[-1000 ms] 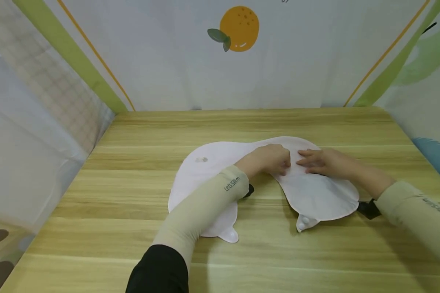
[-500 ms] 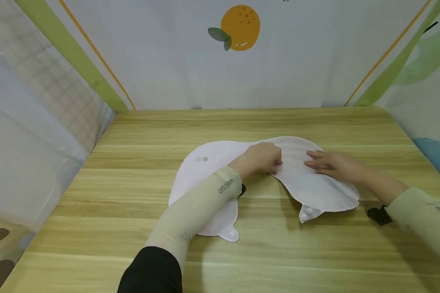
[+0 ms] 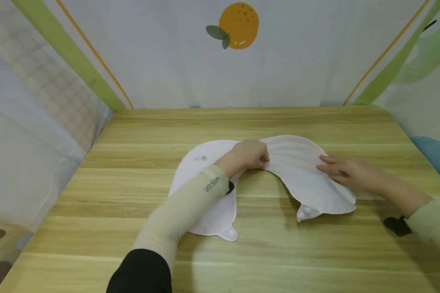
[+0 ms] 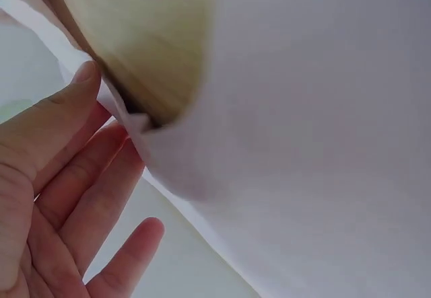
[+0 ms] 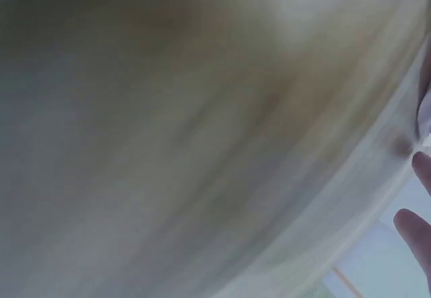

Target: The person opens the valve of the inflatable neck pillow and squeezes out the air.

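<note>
A pale pink-white cloth bib, curved like an arch, lies on the wooden table. Its right lobe is wrinkled, with the lower edge slightly raised. Snap buttons show on the right lobe's tab; the left lobe's tab lies flat. My left hand pinches the narrow middle; in the left wrist view the thumb and fingers hold the bib's edge between them. With extended fingers, my right hand touches the outer right edge. Only its fingertips show in the right wrist view.
The wooden table extends around the bib on all sides. A white curtain with a printed orange hangs behind the far edge, and patterned sheets hang at both sides. Black wrist cameras sit below the wrists.
My left hand has shifted left along the bib to its narrow middle. My right hand has slid right toward the outer edge. The right lobe has become more wrinkled and stretched.
</note>
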Available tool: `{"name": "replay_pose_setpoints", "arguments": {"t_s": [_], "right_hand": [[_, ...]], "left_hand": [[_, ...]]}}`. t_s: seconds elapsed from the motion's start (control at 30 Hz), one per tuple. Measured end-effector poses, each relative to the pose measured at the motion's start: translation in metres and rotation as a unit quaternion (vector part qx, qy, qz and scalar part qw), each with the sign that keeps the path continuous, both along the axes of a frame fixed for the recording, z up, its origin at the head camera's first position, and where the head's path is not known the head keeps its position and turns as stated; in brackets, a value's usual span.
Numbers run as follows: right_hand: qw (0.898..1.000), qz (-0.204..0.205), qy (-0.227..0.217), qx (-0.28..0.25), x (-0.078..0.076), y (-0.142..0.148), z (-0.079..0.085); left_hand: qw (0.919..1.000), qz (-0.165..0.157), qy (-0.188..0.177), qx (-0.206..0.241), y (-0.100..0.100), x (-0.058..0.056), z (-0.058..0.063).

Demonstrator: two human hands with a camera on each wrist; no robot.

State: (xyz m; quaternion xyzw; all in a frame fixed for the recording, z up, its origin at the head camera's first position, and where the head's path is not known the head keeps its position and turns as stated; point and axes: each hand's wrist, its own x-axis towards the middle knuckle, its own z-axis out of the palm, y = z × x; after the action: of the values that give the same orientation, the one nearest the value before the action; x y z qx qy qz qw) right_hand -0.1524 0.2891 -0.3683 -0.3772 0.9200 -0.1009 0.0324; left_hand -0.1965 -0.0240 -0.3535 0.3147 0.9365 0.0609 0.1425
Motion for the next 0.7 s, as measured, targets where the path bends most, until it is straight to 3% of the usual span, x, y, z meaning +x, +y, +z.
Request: {"name": "replay_pose_setpoints", "arguments": {"t_s": [0.23,0.4,0.53,0.7], "right_hand": [[1.0,-0.003,-0.002,0.005,0.011,0.019,0.0],[1.0,0.007,0.022,0.006,0.017,0.024,0.004],[1.0,-0.021,-0.014,0.001,0.019,0.007,0.018],[0.998,-0.045,-0.044,0.012,0.017,-0.038,0.037]], "left_hand": [[0.9999,-0.001,-0.015,-0.002,-0.027,0.002,0.001],[0.9982,-0.042,-0.035,-0.025,-0.054,0.002,0.005],[0.9974,-0.052,-0.043,-0.027,-0.086,0.008,0.007],[0.9994,-0.006,-0.033,-0.003,-0.127,0.02,0.008]]}}
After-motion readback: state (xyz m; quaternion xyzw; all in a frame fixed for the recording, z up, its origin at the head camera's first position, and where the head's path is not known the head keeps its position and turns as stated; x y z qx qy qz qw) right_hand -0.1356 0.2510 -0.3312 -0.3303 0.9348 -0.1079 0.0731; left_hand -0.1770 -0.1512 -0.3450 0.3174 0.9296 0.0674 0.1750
